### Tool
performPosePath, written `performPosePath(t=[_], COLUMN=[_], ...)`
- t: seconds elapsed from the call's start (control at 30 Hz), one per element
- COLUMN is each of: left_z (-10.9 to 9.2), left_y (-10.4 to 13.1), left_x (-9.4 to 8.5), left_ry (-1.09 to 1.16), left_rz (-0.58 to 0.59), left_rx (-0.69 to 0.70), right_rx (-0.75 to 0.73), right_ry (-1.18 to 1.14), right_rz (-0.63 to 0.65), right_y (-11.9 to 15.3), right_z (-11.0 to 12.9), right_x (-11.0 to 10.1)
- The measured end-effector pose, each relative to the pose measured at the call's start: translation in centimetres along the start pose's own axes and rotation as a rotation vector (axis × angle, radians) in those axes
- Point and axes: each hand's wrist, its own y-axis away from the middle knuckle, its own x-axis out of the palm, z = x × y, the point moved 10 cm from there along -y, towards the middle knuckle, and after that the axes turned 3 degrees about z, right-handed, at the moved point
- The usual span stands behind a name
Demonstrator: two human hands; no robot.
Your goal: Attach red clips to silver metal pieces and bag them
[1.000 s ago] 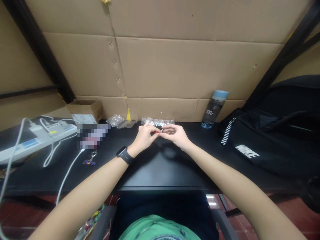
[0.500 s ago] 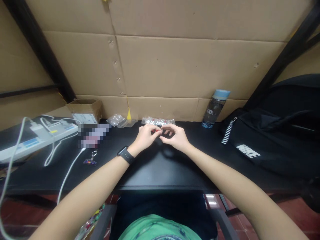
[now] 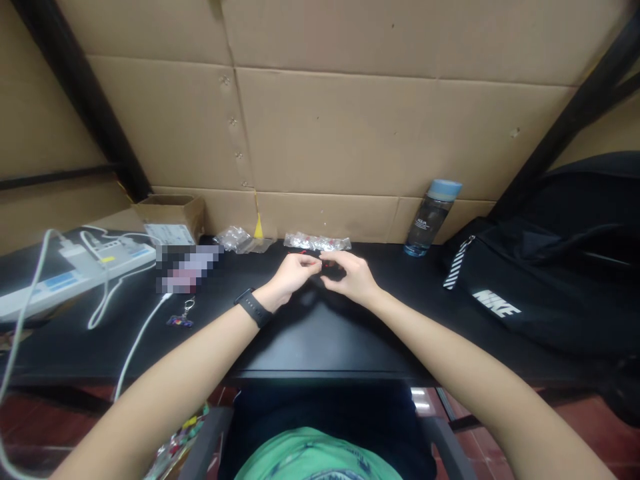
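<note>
My left hand (image 3: pixel 294 275), with a black watch (image 3: pixel 254 307) on its wrist, is raised over the middle of the black table. Its thumb and forefinger pinch a small item; a thin red strand (image 3: pixel 303 253) shows above the fingers, and a tiny pale bit is at their tips. The exact kind is too small to tell. Facing it, my right hand (image 3: pixel 356 275) curves with thumb and forefinger apart. A small red spot (image 3: pixel 327 265) shows in the dark gap between them. Just behind both hands lie small clear plastic packets (image 3: pixel 317 242) with bits of red and white.
More clear bags (image 3: pixel 234 239) lie near a small cardboard box (image 3: pixel 173 215). A white power strip (image 3: pixel 75 280) with cables, a blurred-out phone-like object (image 3: pixel 187 270) and a keychain (image 3: pixel 181 320) are left. A water bottle (image 3: pixel 430 217) and black bag (image 3: pixel 540 280) stand right.
My right thumb and forefinger have spread further apart, away from my left fingertips. My left hand has turned slightly, and the red strand now shows above its fingers.
</note>
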Motion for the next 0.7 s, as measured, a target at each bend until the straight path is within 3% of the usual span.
performPosePath(t=[0.27,0.43,0.7], left_z=[0.4,0.0,0.2], left_y=[-0.4,-0.1,0.3], left_x=[0.6,1.3,2.0], left_ry=[0.158,0.234,0.313], left_rz=[0.023,0.134,0.208], left_rx=[-0.048,-0.077,-0.088], right_rx=[0.045,0.010,0.045], right_ry=[0.049,0.034,0.008], right_rz=[0.037,0.017,0.006], right_y=[-0.5,-0.4,-0.7], right_z=[-1.1,-0.9,-1.2], right_x=[-0.2,-0.3,-0.8])
